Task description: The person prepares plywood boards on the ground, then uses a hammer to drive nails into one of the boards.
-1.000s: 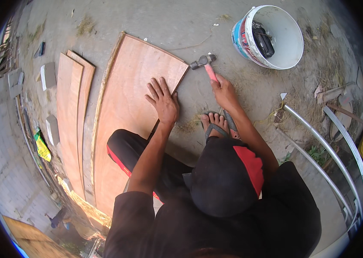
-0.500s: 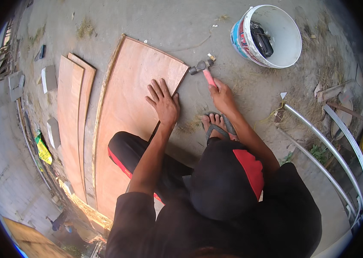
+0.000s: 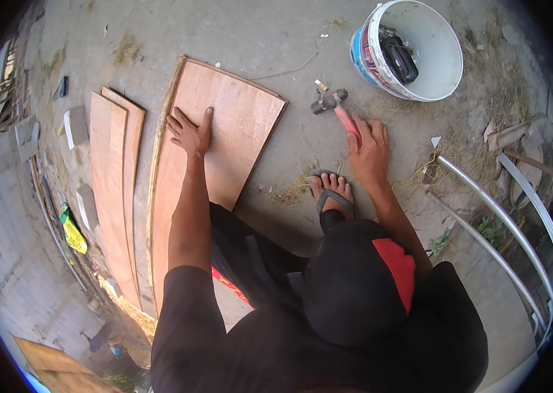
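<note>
My left hand [image 3: 191,133] lies flat, fingers apart, on a large pinkish-brown plywood panel [image 3: 234,108] with a rough strip of wood along its left edge. To the right of the panel is a hammer [image 3: 347,124] with a dark metal head and a pinkish-red handle, low over or on the concrete. My right hand [image 3: 369,152] is around the lower end of the handle, the fingers loosely bent over it. Part of the grip is hidden beneath the hand.
A white bucket [image 3: 446,65] with a dark object inside stands at the far right. Two narrow plywood strips [image 3: 109,144] lie left of the panel, beside pale blocks [image 3: 75,128]. Curved metal tubes [image 3: 486,196] lie at the right. My sandalled foot [image 3: 334,193] is near the hammer.
My left hand has slid left across the panel, away from its right edge. The hammer and my right hand have moved right, away from the panel's corner.
</note>
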The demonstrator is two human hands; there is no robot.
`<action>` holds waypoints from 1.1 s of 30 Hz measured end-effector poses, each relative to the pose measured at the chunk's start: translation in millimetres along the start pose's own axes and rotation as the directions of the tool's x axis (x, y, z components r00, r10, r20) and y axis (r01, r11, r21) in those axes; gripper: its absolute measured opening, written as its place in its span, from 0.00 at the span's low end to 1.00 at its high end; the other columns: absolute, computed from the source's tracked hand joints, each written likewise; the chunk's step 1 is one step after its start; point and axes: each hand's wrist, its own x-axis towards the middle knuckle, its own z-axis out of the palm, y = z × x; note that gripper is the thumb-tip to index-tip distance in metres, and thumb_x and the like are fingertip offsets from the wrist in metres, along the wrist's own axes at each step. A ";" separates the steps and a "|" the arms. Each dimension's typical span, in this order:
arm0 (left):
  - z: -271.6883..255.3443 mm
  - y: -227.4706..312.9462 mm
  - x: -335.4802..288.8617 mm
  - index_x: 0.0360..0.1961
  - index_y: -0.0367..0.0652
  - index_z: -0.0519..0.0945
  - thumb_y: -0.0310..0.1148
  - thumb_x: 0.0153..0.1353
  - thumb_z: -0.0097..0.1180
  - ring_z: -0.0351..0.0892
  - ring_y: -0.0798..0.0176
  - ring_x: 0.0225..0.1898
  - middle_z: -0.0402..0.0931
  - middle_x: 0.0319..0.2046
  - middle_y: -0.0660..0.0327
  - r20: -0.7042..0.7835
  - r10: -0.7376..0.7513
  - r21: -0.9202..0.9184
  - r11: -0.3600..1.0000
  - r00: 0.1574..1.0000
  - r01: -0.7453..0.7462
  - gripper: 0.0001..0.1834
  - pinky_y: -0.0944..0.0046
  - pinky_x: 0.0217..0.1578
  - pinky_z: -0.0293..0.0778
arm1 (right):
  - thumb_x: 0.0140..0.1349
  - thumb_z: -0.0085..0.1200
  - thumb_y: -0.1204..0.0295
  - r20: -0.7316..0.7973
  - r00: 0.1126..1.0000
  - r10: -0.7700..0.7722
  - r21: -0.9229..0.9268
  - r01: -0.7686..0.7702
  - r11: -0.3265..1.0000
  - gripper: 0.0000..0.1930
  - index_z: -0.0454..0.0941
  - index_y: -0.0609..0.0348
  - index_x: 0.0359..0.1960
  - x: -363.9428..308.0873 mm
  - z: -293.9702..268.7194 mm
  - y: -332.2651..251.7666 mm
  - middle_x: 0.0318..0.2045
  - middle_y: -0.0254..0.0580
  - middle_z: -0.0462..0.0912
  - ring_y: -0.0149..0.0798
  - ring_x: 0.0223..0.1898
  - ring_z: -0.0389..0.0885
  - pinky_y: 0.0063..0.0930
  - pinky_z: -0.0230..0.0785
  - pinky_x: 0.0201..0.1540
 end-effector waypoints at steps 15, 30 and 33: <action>-18.9 19.7 -4.6 0.79 0.38 0.49 0.76 0.48 0.64 0.36 0.36 0.80 0.42 0.78 0.39 0.018 -0.024 -0.002 1.000 1.000 0.024 0.70 0.25 0.73 0.40 | 0.61 0.66 0.67 0.163 0.982 -0.091 0.313 0.036 0.949 0.13 0.87 0.65 0.42 85.3 97.9 -70.6 0.40 0.59 0.83 0.61 0.44 0.83 0.49 0.75 0.48; -15.5 21.1 -13.1 0.78 0.35 0.51 0.76 0.49 0.64 0.38 0.36 0.80 0.44 0.77 0.36 0.014 -0.016 0.029 0.999 1.000 0.016 0.70 0.23 0.71 0.43 | 0.60 0.66 0.71 0.041 0.996 -0.076 0.358 0.056 0.932 0.08 0.89 0.63 0.38 76.6 104.0 -66.6 0.35 0.53 0.83 0.57 0.41 0.83 0.46 0.75 0.45; -16.1 23.1 -7.9 0.78 0.35 0.51 0.75 0.49 0.64 0.38 0.35 0.80 0.44 0.77 0.35 0.015 -0.011 0.018 1.000 1.000 0.011 0.70 0.23 0.71 0.43 | 0.59 0.66 0.71 0.040 0.997 -0.068 0.397 0.047 0.917 0.09 0.89 0.63 0.38 75.3 105.6 -64.0 0.36 0.53 0.83 0.57 0.41 0.84 0.46 0.76 0.45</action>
